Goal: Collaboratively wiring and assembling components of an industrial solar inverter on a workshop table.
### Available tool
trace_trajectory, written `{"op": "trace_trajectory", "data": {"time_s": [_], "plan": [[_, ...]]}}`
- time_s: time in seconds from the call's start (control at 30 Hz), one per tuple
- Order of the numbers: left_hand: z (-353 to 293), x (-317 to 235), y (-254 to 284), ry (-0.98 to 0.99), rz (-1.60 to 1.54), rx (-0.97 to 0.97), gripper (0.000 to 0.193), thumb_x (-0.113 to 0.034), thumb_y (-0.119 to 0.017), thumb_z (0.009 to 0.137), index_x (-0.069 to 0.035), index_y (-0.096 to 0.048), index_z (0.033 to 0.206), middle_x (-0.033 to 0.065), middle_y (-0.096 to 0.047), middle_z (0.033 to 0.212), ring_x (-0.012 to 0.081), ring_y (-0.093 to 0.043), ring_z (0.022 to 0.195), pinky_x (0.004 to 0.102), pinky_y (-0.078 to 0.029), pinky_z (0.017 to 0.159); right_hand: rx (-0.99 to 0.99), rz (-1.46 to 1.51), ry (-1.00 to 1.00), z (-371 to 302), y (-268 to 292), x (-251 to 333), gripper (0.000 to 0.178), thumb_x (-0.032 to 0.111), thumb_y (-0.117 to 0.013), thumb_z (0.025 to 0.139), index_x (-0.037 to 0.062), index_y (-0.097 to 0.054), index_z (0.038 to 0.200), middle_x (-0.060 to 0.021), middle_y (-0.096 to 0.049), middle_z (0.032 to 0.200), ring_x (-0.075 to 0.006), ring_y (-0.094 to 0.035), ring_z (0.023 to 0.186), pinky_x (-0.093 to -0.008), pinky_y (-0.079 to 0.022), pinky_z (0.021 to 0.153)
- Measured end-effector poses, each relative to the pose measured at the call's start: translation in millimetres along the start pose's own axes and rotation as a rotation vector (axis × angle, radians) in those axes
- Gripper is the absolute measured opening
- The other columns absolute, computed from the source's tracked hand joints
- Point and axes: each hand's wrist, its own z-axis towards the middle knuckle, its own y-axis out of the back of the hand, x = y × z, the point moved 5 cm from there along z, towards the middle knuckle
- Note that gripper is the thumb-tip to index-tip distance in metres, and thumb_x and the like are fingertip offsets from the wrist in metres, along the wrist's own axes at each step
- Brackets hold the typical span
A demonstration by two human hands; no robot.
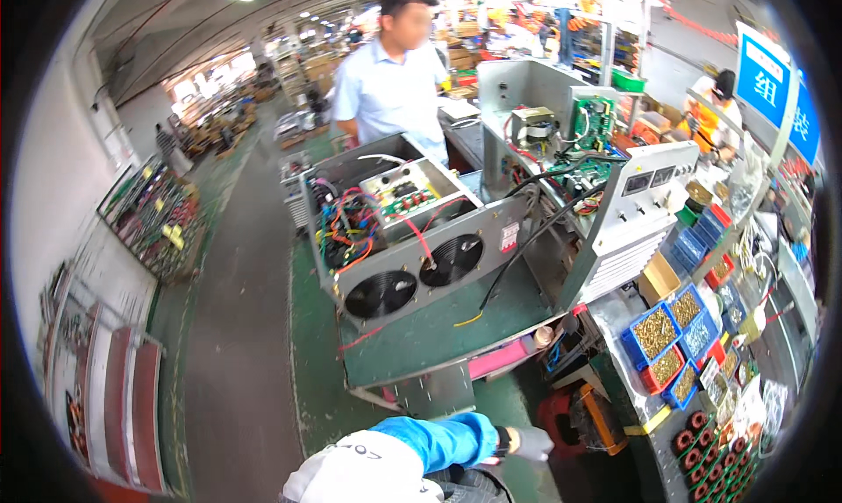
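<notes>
From the lower edge comes my left arm in a white and blue sleeve, with a dark band at the wrist. My left hand (531, 444), in a grey glove, points to the right, low in front of me. It is small and blurred; whether its fingers are closed I cannot tell. No held object shows. My right hand is out of view. Nearest to the hand are an orange and black item (601, 420) low under the bench and a green-topped worktable (421, 332). On that table rests an open metal housing (491, 231) with two round black fans, coloured wires and a circuit board.
An upright unit with a white louvred front panel (627, 240) stands at the table's right. Blue bins (645, 332) of small metal parts and several dark ring coils (693, 455) lie on the right bench. A person (386, 82) stands behind the table. A grey aisle (237, 363) runs left.
</notes>
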Motion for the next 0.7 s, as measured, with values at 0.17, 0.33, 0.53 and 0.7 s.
{"op": "trace_trajectory", "data": {"time_s": [0.17,0.33,0.53,0.7], "plan": [[-76.2,87.3,-105.4,0.448,-0.253,-0.238,0.035,-0.035,-0.061,0.088,-0.006,-0.074,0.102,0.0208,-0.073,0.103,0.0413,-0.068,0.101,0.0531,-0.052,0.085,0.108,-0.163,0.031,-4.5,47.2,-119.6,0.033,0.027,-0.064,0.101,0.0037,-0.07,0.123,-0.0222,-0.071,0.12,-0.0406,-0.065,0.112,-0.0463,-0.051,0.098],[-198.8,101.1,-240.6,0.756,0.117,-0.024,0.035,-0.032,-0.054,0.095,-0.007,-0.077,0.103,0.0214,-0.074,0.102,0.0429,-0.071,0.093,0.0549,-0.055,0.081,0.179,-0.071,0.051,1.7,60.6,-218.5,0.034,0.028,-0.066,0.099,0.0045,-0.07,0.124,-0.0223,-0.072,0.12,-0.0396,-0.067,0.112,-0.0451,-0.052,0.097],[-251.0,92.0,-308.2,0.962,-0.175,0.085,0.029,-0.029,-0.059,0.092,-0.008,-0.079,0.094,0.0172,-0.077,0.099,0.0349,-0.075,0.089,0.0516,-0.058,0.078,0.159,-0.085,-0.199,0.9,93.4,-318.4,0.035,0.025,-0.066,0.098,0.0036,-0.07,0.125,-0.0217,-0.074,0.118,-0.0356,-0.07,0.108,-0.0402,-0.052,0.094],[-138.7,106.1,-250.3,0.793,0.279,0.147,0.029,-0.021,-0.058,0.09,-0.007,-0.08,0.104,0.0206,-0.075,0.106,0.0391,-0.073,0.094,0.0501,-0.059,0.081,-0.048,-0.061,-0.344,-36.3,129.4,-402.9,0.032,0.02,-0.066,0.1,0.0009,-0.069,0.125,-0.0208,-0.075,0.115,-0.0314,-0.069,0.102,-0.0382,-0.053,0.093]]}}
